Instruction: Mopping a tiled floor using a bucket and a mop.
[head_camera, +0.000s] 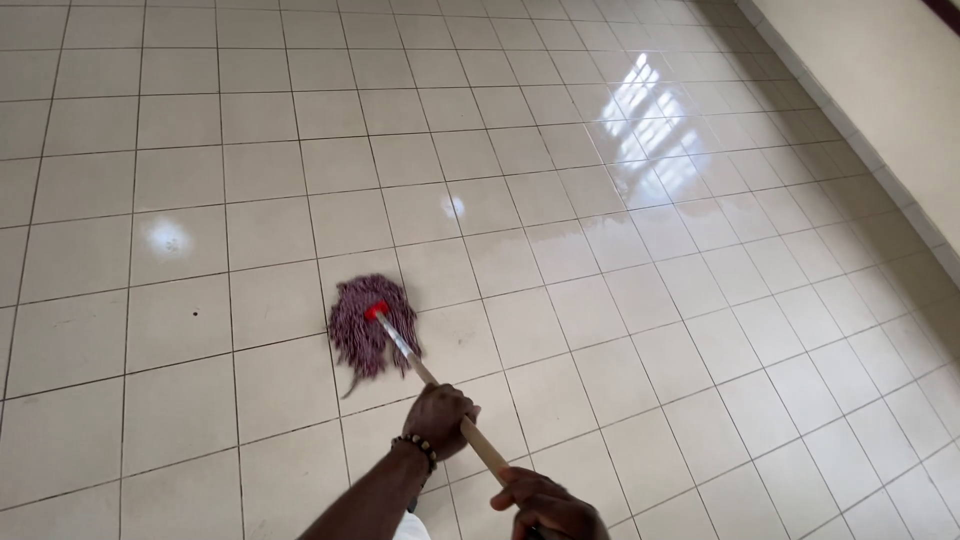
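Note:
A mop with a purple-red string head (368, 322) and a red socket lies on the pale tiled floor (620, 300) at centre. Its wooden handle (483, 449) runs down and to the right toward me. My left hand (436, 417) grips the handle higher up, nearer the mop head, with a beaded bracelet on its wrist. My right hand (548, 505) grips the handle lower down, at the bottom edge of the view.
The tiles to the right of the mop shine wet and mirror a window. A cream wall with a tiled skirting (880, 110) runs along the right side. A small dark speck (196, 313) sits on a tile at the left.

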